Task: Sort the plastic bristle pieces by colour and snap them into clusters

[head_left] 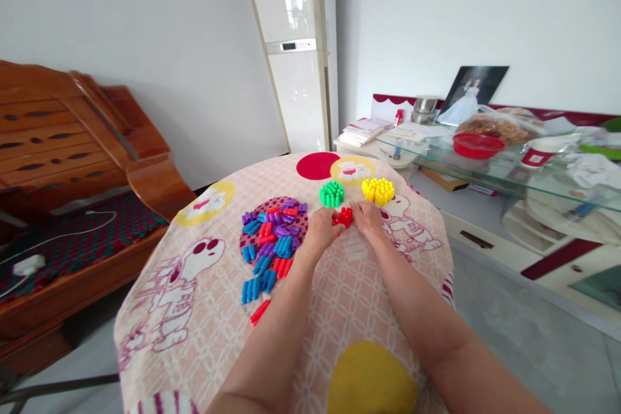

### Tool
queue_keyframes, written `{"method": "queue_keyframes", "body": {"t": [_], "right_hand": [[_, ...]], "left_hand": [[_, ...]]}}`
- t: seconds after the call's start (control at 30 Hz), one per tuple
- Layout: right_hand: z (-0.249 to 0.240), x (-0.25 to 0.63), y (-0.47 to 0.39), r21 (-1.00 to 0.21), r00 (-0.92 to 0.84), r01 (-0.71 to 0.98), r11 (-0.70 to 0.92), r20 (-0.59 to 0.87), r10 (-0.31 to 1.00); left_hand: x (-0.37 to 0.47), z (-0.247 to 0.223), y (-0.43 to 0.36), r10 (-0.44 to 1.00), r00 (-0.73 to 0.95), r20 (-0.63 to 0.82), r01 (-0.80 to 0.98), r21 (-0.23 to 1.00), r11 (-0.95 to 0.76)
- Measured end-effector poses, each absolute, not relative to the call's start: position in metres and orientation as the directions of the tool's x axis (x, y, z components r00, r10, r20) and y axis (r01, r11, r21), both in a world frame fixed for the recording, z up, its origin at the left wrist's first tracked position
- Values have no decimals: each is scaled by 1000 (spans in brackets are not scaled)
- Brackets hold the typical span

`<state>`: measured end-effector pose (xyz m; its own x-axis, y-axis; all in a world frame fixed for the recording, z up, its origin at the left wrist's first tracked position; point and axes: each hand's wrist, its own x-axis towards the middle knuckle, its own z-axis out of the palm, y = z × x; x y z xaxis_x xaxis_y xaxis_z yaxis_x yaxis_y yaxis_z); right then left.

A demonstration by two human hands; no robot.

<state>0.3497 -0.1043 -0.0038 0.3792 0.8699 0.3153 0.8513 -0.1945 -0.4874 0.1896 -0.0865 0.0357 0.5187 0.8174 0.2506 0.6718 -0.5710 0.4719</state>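
Observation:
Between my two hands a small cluster of red plastic pegs (345,217) stands on the round cloth-covered table. From its left side my left hand (323,229) presses bent fingers against the pegs. My right hand (367,218) has its fingers curled in at the cluster's right side, with the fingertips partly hidden. Just beyond the hands, green pegs (332,194) are grouped upright, and yellow pegs (378,191) form another upright bunch to the right. Blue pegs (251,291), purple pegs (286,231) and more red pegs (282,268) lie loosely mixed left of my left forearm.
A patterned tablecloth (218,317) covers the table. To the right, a glass-topped cabinet (436,152) holds a red bowl (479,145), papers (361,131) and a photo (473,94). A wooden bench (63,129) stands left, a tall white appliance (298,90) behind.

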Motion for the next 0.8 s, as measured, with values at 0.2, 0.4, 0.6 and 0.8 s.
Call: {"method": "queue_keyframes", "body": {"t": [0.2,0.4,0.6,0.8], "right_hand": [[-5,351,-104,-476,374,858,-191,325,869],[-6,351,-103,-478,379,857,-192,332,864],[-5,351,-104,-473,369,859,-194,312,875],[-6,352,-103,-484,384,851,-203,309,870]], "left_hand": [[185,26,-84,807,542,235,631,520,-576],[197,18,-83,848,441,294,606,599,-523],[204,13,-81,864,403,303,591,635,-498],[205,9,-79,859,400,320,579,638,-508]]}}
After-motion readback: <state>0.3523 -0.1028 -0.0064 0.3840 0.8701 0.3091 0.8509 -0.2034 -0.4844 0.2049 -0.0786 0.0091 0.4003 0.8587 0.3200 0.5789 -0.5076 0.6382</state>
